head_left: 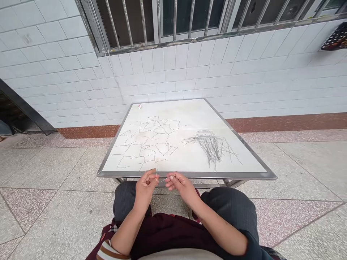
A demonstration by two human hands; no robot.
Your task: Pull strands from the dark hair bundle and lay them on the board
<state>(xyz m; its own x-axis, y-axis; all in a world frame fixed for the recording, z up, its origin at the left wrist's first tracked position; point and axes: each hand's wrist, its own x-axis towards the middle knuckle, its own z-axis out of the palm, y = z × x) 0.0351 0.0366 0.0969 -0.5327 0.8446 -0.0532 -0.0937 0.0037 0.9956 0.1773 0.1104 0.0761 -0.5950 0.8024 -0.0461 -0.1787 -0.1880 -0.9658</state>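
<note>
My left hand (pixel 146 185) and my right hand (pixel 179 184) meet just in front of the near edge of a low white table (pixel 189 115). Between their fingertips they pinch a thin grey wire (pixel 162 179), which runs from one hand to the other. On the left half of the table lie several bent wires (pixel 148 144) in zigzag shapes. To the right lies a loose heap of straight wires (pixel 213 146). Both hands are below the table's metal rim, above my knees.
A small white and red object (pixel 140 106) sits at the table's far left corner. A white tiled wall with a barred window (pixel 173 21) stands behind. Speckled floor tiles surround the table. A dark basket (pixel 336 38) hangs at the upper right.
</note>
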